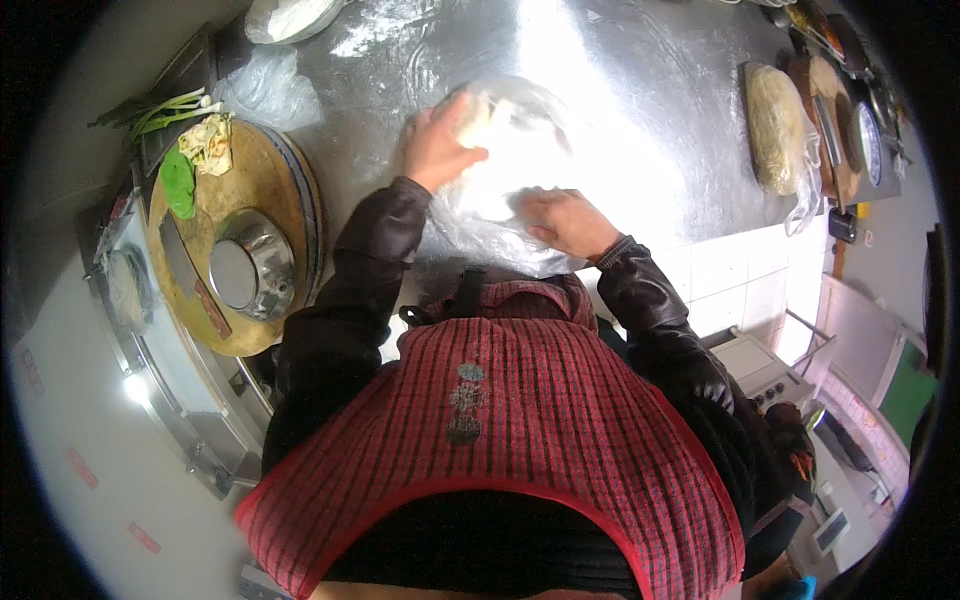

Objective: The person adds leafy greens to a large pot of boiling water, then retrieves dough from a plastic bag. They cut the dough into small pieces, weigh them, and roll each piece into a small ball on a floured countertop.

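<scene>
A clear plastic bag (517, 251) lies on the metal worktop in front of me, with pale, dough-like stuff (480, 127) in or under it; glare washes out much of this area. My left hand (442, 142) rests at the upper left of the bag, thumb and fingers spread around the pale stuff. On the bag's right part lies my right hand (566, 217), its fingers bent and pointing left. Glare and blur hide whether either hand grips the plastic.
At left, a round wooden chopping board (247, 165) bears a cleaver (191, 274), a metal bowl (255, 262) and a green leaf (178, 184). Spring onions (176, 109) and a crumpled plastic bag (270, 90) lie behind. A plastic-wrapped dough roll (774, 127) sits at right.
</scene>
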Motion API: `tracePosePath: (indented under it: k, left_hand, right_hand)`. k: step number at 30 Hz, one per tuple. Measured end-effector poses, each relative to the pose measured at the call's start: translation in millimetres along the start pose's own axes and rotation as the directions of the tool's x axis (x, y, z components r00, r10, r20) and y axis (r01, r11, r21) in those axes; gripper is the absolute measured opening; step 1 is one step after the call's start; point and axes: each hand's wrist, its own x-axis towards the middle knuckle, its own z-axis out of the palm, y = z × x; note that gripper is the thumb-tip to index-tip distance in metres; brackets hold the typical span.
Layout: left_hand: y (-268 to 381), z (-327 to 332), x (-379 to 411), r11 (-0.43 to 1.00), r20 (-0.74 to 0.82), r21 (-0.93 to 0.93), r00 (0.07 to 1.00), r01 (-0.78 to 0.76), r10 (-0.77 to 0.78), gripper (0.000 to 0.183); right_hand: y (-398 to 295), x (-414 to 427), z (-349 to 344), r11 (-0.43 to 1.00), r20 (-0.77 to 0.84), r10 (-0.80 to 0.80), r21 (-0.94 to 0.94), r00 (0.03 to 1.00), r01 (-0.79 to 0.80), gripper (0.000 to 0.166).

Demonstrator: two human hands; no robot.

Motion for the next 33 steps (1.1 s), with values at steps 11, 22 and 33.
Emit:
tracePosePath:
  k: [11, 22, 33]
  left_hand:
    - [21, -36, -37, -0.184, 0.397, -0.908, 0.913, 0.376, -0.093, 0.059]
    - [36, 12, -27, 0.366, 0.148, -0.903, 0.962, 0.226, -0.228, 0.081]
    - [57, 41, -34, 0.979, -0.278, 0.185, 0.960, 0.081, -0.027, 0.088]
  right_hand:
    - [-30, 59, -41, 0.696, -0.604, 0.370, 0.684, 0.706, 0.220, 0.042]
    - [-35, 104, -26, 0.880, -0.686, 0.323, 0.471, 0.652, 0.059, 0.032]
    - [67, 0, -129, 0.952, -0.937, 0.296, 0.274, 0.184, -0.135, 0.014]
